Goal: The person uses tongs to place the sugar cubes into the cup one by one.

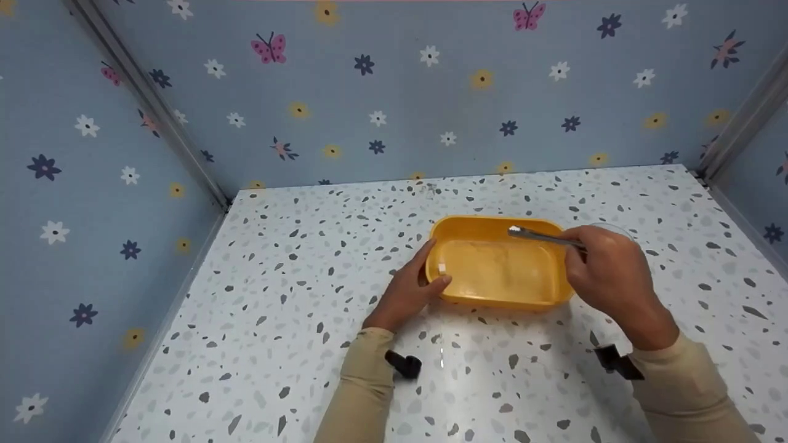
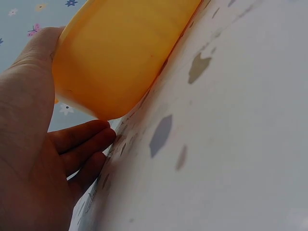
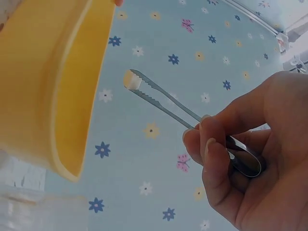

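A yellow plastic tub sits on the speckled tabletop. My left hand grips its left end, thumb over the rim and fingers along the outer wall. In the left wrist view that hand is beside the tub's rounded end wall. My right hand holds small metal tongs over the tub's right part. Between the serrated tips of the tongs is a small white piece, seen in the right wrist view. Another small white piece lies inside the tub at its left end.
A clear round container stands behind my right hand, mostly hidden by it; a see-through container also shows low in the right wrist view. Flower-patterned panels enclose the white speckled table at the back and sides.
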Available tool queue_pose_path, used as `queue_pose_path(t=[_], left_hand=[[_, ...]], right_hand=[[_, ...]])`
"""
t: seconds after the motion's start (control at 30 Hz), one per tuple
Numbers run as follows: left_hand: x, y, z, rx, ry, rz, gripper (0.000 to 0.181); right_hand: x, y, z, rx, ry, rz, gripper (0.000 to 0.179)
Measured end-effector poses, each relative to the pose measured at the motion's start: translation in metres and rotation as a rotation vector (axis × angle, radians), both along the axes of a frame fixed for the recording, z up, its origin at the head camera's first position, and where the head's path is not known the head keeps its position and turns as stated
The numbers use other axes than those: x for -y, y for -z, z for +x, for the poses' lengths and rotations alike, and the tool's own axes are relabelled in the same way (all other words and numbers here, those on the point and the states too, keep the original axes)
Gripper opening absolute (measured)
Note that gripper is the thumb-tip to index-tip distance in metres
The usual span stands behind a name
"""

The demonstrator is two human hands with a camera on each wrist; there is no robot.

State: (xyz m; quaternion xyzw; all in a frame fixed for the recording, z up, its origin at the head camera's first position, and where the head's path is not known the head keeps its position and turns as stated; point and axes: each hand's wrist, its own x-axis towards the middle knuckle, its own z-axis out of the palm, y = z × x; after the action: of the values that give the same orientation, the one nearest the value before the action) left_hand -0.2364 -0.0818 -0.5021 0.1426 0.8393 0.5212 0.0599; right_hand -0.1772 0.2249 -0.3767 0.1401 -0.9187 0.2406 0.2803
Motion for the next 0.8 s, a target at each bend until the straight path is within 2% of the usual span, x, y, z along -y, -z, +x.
queue_pose_path(t=[0.27,0.57,0.8], left_hand=[[0.0,0.0,-0.001,-0.024,0.005,-0.02,0.079],[-0.001,-0.001,-0.002,-0.024,-0.009,-0.043,0.079],[-0.001,-0.001,-0.001,-0.015,-0.015,-0.042,0.078]], right_hand=[[-0.012,-0.009,0.002,0.039,0.046,-0.007,0.02],[-0.03,-0.017,0.001,0.091,0.143,-0.055,0.021],[-0.04,-0.021,0.001,0.099,0.178,-0.051,0.023]])
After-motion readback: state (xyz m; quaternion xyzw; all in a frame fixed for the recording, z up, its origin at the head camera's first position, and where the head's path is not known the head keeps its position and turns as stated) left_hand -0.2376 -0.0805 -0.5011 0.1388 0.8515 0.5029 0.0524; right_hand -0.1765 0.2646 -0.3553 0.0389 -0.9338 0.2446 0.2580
